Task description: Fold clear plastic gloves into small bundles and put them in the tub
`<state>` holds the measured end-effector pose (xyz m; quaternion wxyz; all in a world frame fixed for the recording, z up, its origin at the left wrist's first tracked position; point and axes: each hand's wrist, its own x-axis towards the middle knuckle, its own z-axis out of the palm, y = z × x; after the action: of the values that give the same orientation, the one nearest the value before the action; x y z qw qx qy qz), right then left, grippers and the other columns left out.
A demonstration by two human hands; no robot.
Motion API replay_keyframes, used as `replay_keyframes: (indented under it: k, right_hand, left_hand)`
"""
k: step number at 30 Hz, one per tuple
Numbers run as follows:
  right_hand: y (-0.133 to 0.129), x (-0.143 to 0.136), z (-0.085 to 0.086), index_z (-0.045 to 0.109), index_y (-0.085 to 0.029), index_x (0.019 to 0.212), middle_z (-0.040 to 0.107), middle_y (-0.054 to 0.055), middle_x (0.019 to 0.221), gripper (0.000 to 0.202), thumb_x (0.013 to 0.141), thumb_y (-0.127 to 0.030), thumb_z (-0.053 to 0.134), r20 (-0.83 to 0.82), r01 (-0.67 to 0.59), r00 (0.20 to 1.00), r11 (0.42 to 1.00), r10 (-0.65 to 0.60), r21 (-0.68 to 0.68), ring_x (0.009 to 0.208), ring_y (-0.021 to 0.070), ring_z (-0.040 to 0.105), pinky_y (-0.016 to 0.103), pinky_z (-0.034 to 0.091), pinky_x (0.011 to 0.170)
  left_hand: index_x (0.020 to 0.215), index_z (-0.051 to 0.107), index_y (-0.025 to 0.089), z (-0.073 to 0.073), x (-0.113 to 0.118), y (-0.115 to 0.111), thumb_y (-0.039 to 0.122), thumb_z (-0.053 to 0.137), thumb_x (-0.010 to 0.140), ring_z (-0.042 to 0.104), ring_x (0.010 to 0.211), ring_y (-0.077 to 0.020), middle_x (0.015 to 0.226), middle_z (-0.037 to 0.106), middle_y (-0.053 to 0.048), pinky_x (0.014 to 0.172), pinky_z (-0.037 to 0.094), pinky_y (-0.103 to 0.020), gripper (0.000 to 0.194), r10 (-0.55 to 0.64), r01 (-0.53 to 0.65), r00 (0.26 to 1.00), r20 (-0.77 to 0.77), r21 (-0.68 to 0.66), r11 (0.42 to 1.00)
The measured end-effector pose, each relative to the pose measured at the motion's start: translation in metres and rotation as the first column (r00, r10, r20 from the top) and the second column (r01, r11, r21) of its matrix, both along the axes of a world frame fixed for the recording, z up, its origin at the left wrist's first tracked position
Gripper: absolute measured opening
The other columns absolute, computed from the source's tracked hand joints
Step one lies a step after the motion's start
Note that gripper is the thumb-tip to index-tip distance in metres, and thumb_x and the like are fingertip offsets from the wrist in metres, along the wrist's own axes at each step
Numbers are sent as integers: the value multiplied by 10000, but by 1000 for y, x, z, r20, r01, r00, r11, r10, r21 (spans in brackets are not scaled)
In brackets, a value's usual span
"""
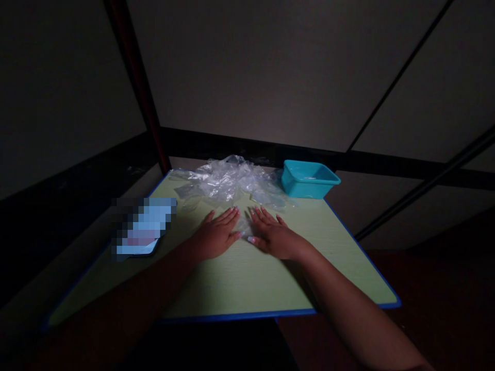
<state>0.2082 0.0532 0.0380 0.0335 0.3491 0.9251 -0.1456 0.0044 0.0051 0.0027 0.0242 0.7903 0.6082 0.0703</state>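
Both hands lie palm down near the middle of the table, with a small clear plastic bag (245,226) between them. My left hand (218,234) has its fingers stretched out, its thumb at the bag's left edge. On the other side, my right hand (273,233) is also spread, thumb and fingertips at the bag's right edge. Neither hand is closed on anything. Beyond the fingertips lies a loose heap of crumpled clear plastic bags (228,178).
A turquoise plastic basket (311,188) stands at the table's back right corner. At the left edge lies a phone-like device (147,229), its screen pixelated. The pale green table (240,288) has a blue rim. Dark panelled walls rise behind and to the left.
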Motion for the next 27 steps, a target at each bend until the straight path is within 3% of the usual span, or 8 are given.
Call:
replay_keyframes:
  k: [3,11,14,16,20,23,27]
  right_hand:
    - [4,-5,-8,17,-187,1499,-2,108,1551,715,930,-480,334,-57,30,998,999,-28,38,1429,248,-11,572,112,1096]
    - [-1,-13,-11,42,-162,1498,3,138,1546,718,930,-499,323,29,-30,999,999,31,-31,1429,255,11,583,56,1095]
    - [3,-11,-14,95,-192,1496,67,127,1551,662,940,-474,318,-53,-41,998,999,40,-20,1428,259,64,605,80,1080]
    - [12,-10,-17,204,-205,1474,185,123,1539,581,950,-422,329,-180,-9,984,1000,12,21,1413,255,158,577,146,1078]
    - [34,-9,-24,565,-146,1178,568,148,1237,324,901,-297,490,-418,183,901,975,-116,124,1186,229,468,379,344,994]
    - [44,-10,-27,620,-147,977,620,120,1030,174,827,-235,600,-437,255,883,957,-172,138,1030,228,517,345,381,906]
    - [47,-14,-31,622,-155,896,605,101,983,118,799,-221,626,-441,219,887,966,-138,136,1002,221,501,332,366,880]
  left_hand:
    - [1453,265,201,-1,0,2,377,311,944,224,1402,-231,1514,255,-98,1098,192,-531,540,47,-47,999,5,43,998]
    - [1409,349,197,-6,-2,6,370,320,933,287,1379,-239,1492,317,-112,1076,227,-553,508,70,-71,997,41,21,997]
    - [1333,455,163,-4,-7,15,330,344,914,383,1324,-216,1432,429,-119,1070,308,-436,464,92,-116,972,215,103,988]
    - [1242,535,155,-1,-14,23,303,352,897,484,1227,-183,1315,547,-108,1038,362,-332,418,109,-183,931,349,189,965]
    - [1026,623,210,-1,-31,35,285,448,842,554,1059,-207,1049,660,-54,1008,362,-363,266,229,-325,904,361,233,917]
    - [945,636,237,-5,-35,36,279,488,824,541,1041,-215,1000,659,-30,991,352,-384,195,254,-335,907,337,209,919]
    - [924,645,260,-7,-31,33,308,511,819,481,1090,-258,1060,618,-35,934,373,-401,177,328,-390,891,314,160,907]
